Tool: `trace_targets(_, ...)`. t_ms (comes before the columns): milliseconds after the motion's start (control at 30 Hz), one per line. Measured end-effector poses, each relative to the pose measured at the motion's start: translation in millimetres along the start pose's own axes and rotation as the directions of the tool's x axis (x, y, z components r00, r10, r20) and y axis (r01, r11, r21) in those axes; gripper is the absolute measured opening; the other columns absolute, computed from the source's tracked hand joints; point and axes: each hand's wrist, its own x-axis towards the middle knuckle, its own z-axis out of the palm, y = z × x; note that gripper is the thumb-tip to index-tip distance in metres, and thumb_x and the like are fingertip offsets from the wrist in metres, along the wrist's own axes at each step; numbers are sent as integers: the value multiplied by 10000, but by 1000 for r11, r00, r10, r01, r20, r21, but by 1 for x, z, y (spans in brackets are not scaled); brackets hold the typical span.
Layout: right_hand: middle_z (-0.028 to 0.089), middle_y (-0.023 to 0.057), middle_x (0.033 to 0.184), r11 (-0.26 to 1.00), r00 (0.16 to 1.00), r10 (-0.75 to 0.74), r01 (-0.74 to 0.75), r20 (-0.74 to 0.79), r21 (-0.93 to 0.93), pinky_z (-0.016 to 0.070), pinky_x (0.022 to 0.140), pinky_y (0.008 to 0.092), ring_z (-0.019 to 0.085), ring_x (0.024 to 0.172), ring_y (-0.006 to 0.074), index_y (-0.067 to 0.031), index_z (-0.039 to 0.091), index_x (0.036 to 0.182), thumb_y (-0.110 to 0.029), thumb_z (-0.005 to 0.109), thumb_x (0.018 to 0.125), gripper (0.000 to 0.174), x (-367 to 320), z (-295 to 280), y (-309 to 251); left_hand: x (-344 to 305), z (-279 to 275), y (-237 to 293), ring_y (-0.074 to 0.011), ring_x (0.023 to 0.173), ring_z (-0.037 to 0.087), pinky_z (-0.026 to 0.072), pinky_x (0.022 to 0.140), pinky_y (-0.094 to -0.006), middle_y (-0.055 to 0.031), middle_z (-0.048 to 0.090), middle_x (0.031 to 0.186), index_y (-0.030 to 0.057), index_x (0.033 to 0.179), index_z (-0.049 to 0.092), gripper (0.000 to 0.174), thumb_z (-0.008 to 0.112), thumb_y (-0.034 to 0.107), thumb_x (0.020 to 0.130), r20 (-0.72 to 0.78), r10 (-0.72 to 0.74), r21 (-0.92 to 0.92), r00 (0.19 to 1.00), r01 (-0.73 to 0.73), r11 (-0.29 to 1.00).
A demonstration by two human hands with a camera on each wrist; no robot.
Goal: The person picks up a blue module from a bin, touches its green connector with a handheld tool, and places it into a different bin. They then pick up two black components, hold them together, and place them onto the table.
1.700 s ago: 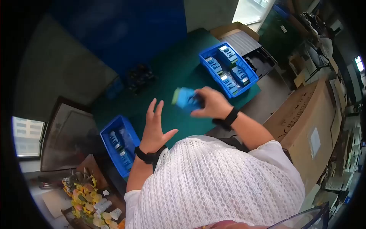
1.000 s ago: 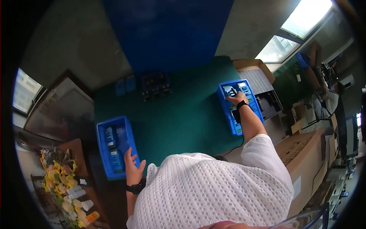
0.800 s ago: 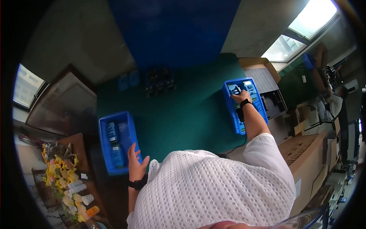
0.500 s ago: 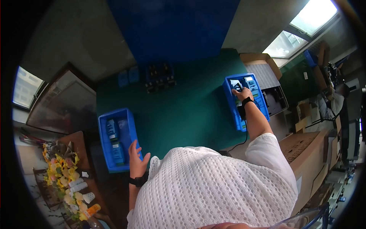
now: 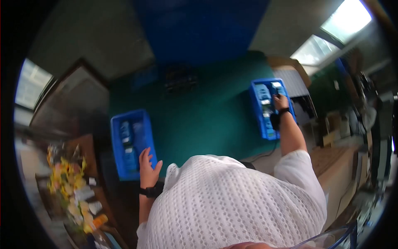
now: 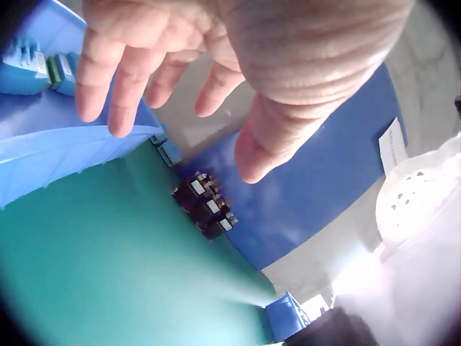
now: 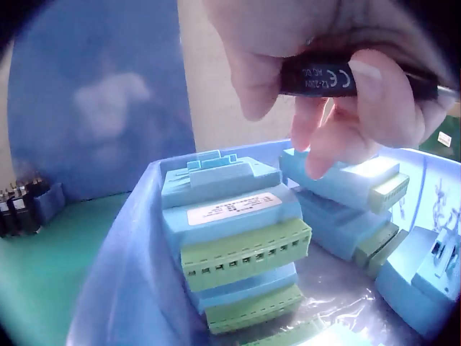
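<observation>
My right hand (image 5: pixel 281 102) is over the right blue bin (image 5: pixel 255 101) and grips a black voltage tester pen (image 7: pixel 317 77), printed with CE and AC DC. Below it in the right wrist view, light-blue terminal modules (image 7: pixel 238 210) with green connector strips lie stacked in the bin, on clear plastic. The fingertips overlap one module (image 7: pixel 338 173) at the back. My left hand (image 5: pixel 149 171) hangs with relaxed, spread fingers beside the near right rim of the left blue bin (image 5: pixel 147 126), holding nothing. Two blue modules (image 5: pixel 124 132) lie along that bin's left side.
Both bins stand on a green table (image 5: pixel 203 112). Dark electrical parts (image 6: pixel 205 205) sit at its back edge, by a blue panel (image 6: pixel 310 187). An open carton (image 5: pixel 296 81) adjoins the right bin. Flowers (image 5: pixel 66 178) stand at left, a large carton (image 5: pixel 336 170) at right.
My right hand carried a blue module across to the right bin and let it go there, then shifted right over the bin. My left hand moved from mid-table to beside the left bin.
</observation>
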Motion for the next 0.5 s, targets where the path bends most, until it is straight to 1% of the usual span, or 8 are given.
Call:
trace_targets(67, 654, 172, 882, 981, 981, -192, 192, 5, 23, 483, 720, 397, 624, 812, 345, -48, 660, 934, -359, 538, 763, 376, -3, -19, 9, -12, -14, -3, -224, 914, 542, 462, 777, -338, -139, 428, 1223, 59, 1283, 407, 608, 668, 102, 736, -70, -39, -25, 997, 37, 999)
trace_targets(100, 661, 151, 928, 1000, 999, -17, 17, -39, 11, 489, 741, 360, 639, 832, 303, -66, 668, 967, -281, 536, 776, 316, -15, -31, -11, -18, -28, -8, -199, 833, 532, 460, 736, -318, -129, 467, 1155, 55, 1265, 427, 580, 668, 110, 740, -160, -40, 24, 986, 45, 999)
trace_targets(133, 668, 135, 943, 925, 936, -325, 345, -137, 160, 491, 749, 318, 650, 849, 251, -50, 664, 981, -201, 532, 800, 270, 25, 3, 71, -16, -37, -18, -175, 752, 523, 457, 696, -298, -120, 506, 1088, 51, 1246, 448, 553, 668, 119, 744, -242, -28, 69, 970, 46, 997)
trace_targets(167, 671, 99, 930, 848, 1000, 6, -4, -2, 530, 487, 701, 288, 645, 815, 186, -16, 656, 977, -123, 546, 808, 229, 1, -28, 22, -19, -45, -27, -164, 700, 507, 448, 662, -289, -106, 528, 1023, 46, 1221, 471, 515, 664, 125, 750, -356, -69, 52, 932, 94, 994)
trace_targets(267, 636, 48, 870, 692, 977, 179, -211, 120, 690, 315, 415, 189, 460, 550, 42, -30, 629, 1035, -203, 589, 848, 258, -47, -70, -53, -27, -69, -44, -147, 631, 483, 434, 610, -277, -80, 554, 926, 37, 1168, 514, 439, 654, 139, 765, -558, -182, -23, 810, 204, 979)
trace_targets(333, 622, 36, 850, 473, 972, 141, -233, 189, 849, 232, 375, 171, 376, 508, 8, -52, 614, 1063, -263, 590, 860, 293, -76, -74, -91, -23, -86, -56, -139, 604, 467, 428, 595, -268, -64, 554, 876, 33, 1117, 545, 373, 644, 153, 779, -646, -174, -35, 743, 199, 979)
trace_targets(400, 606, 25, 823, 351, 957, 106, -291, 271, 890, 243, 379, 165, 393, 516, 14, -56, 597, 1072, -272, 594, 860, 303, -100, -63, -117, -15, -113, -53, -182, 634, 520, 450, 615, -311, -80, 570, 891, 39, 1103, 543, 365, 645, 181, 782, -667, -101, 98, 738, 221, 970)
trace_targets(500, 593, 12, 795, 291, 928, 95, -372, 360, 882, 251, 382, 161, 410, 525, 27, -62, 579, 1070, -274, 588, 863, 296, -136, -47, -149, 15, -115, -66, -256, 768, 603, 477, 676, -370, -112, 592, 970, 63, 1111, 530, 397, 651, 243, 778, -514, -14, 388, 857, 247, 888)
